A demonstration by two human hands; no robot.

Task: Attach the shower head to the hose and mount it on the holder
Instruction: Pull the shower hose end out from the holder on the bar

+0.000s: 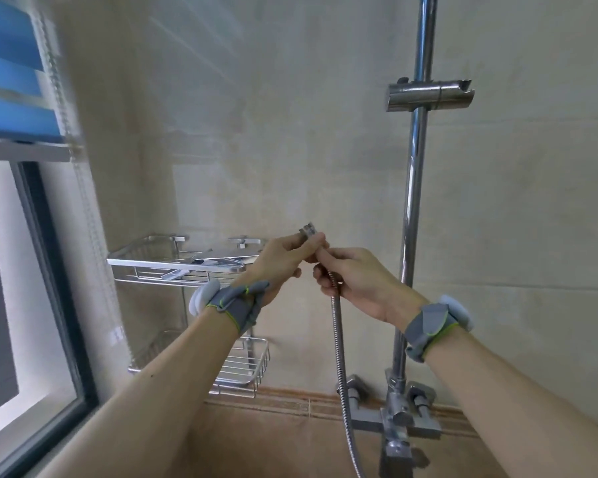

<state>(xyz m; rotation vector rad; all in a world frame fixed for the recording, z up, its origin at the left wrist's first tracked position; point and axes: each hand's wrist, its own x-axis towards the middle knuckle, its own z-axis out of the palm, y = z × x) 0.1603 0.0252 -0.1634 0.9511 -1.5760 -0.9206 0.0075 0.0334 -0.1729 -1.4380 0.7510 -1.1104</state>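
A silver metal hose [339,343] rises from the bottom of the view to my hands. Its hex end nut [308,232] pokes out above my fingers. My left hand [283,262] pinches the hose end just under the nut. My right hand [353,277] grips the hose a little lower, touching the left fingertips. The chrome holder [428,96] sits clamped on the vertical rail [415,167], up and to the right of my hands, with nothing in it. A flat chrome piece, possibly the shower head [218,262], lies in the upper wire shelf [142,262], partly hidden by my left hand.
The tap mixer [394,415] is fixed to the wall below the rail. A lower wire basket [252,369] hangs under the upper shelf. A window [32,288] with a blue blind [14,81] is at the left. Beige tiled wall fills the background.
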